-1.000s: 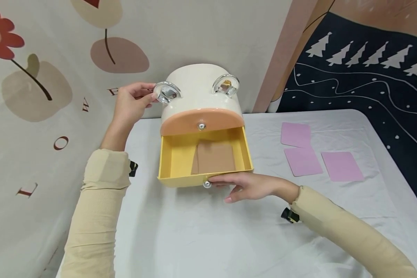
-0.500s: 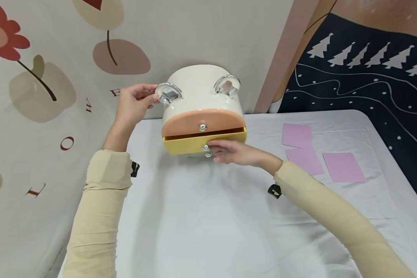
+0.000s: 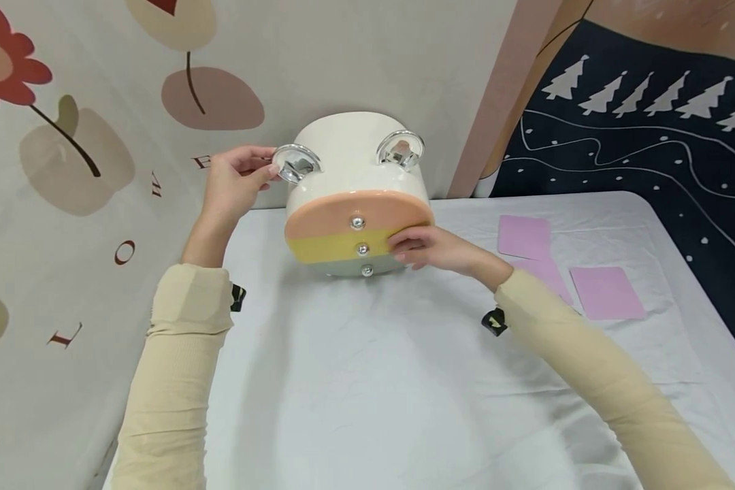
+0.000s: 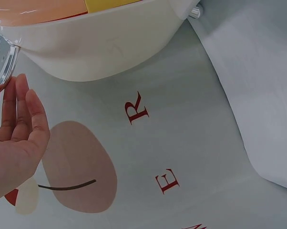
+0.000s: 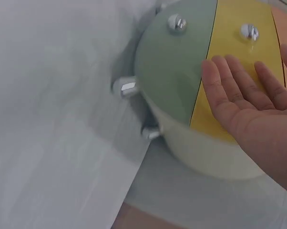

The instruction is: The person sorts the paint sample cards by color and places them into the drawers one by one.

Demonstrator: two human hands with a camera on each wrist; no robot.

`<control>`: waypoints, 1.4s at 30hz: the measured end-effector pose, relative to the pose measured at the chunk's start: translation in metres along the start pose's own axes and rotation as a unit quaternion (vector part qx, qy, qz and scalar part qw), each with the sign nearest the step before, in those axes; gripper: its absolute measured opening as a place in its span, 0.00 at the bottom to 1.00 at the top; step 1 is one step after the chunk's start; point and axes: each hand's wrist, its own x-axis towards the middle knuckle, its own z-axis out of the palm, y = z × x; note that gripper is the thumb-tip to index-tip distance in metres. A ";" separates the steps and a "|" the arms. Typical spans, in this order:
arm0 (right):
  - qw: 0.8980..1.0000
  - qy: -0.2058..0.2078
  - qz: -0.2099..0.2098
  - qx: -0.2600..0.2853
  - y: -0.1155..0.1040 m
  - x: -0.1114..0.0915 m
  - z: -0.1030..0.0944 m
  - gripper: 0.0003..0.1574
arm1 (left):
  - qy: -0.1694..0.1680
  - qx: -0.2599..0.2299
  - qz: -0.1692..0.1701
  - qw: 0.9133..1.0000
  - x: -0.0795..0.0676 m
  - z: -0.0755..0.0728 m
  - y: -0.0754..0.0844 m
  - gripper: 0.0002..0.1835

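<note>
A rounded white drawer box (image 3: 346,146) stands against the back wall, with two silver disc-shaped ears on top. Its peach drawer (image 3: 321,216), yellow drawer (image 3: 324,250) and green drawer (image 3: 339,266) all sit flush, each with a silver knob. My left hand (image 3: 235,182) pinches the rim of the left silver ear (image 3: 297,163) between thumb and fingers. At the right end of the yellow front is my right hand (image 3: 437,250); the right wrist view shows its fingers (image 5: 243,88) mostly straight over the yellow panel, beside the knob (image 5: 250,32). The brown cards are hidden inside.
Several pink cards (image 3: 608,292) lie on the white-covered table (image 3: 367,381) to the right, one partly behind my right forearm. A printed wall cloth (image 3: 220,95) rises behind and left. Dark tree-patterned cloth (image 3: 625,143) hangs at the back right.
The yellow drawer, with brown cards in it, has slid from pulled out to fully in. My right hand moved away from me with it, then rightward off its knob. My left hand stayed put.
</note>
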 end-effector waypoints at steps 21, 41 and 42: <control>0.999 -0.030 0.039 0.023 0.052 0.022 0.040 0.28 | 0.006 -0.001 0.006 1.000 -0.002 0.000 -0.001 0.15; 0.996 -0.028 0.053 0.062 0.046 0.040 0.050 0.29 | 0.004 0.006 0.010 1.000 -0.002 0.001 -0.001 0.15; 0.997 -0.028 0.052 0.057 0.047 0.040 0.050 0.29 | 0.003 0.008 0.009 1.000 -0.003 0.001 -0.001 0.15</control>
